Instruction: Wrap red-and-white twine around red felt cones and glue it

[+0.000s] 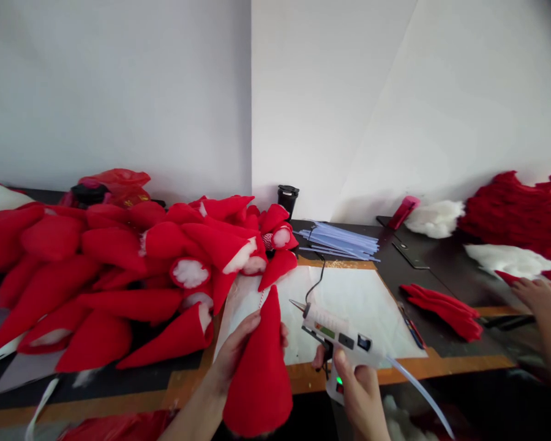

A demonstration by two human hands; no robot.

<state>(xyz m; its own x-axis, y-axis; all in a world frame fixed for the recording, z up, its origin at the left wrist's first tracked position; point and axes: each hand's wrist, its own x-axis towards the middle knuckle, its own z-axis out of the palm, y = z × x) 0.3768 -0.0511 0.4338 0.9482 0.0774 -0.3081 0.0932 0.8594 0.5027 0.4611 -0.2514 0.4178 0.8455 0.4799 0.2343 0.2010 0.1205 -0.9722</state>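
Note:
My left hand (239,343) is closed round a red felt cone (261,373), its tip pointing up and away from me. A thin red-and-white string (261,298) shows beside the tip. In my right hand (360,389) is a white hot glue gun (344,334), gripped by its handle, with a green light glowing on it. Its nozzle points left toward the cone's upper part, apart from it. A long glue stick (417,387) trails out of the gun's back. Beneath both lies a white sheet (349,300) on the table.
Many stuffed red cones (133,294) are heaped on the left. Glue sticks (340,239) and a black cup (288,199) stand at the back. Folded red felt (443,309), pens (412,326), a phone (409,254) and white stuffing (436,218) lie right. Another person's hand (539,300) works at far right.

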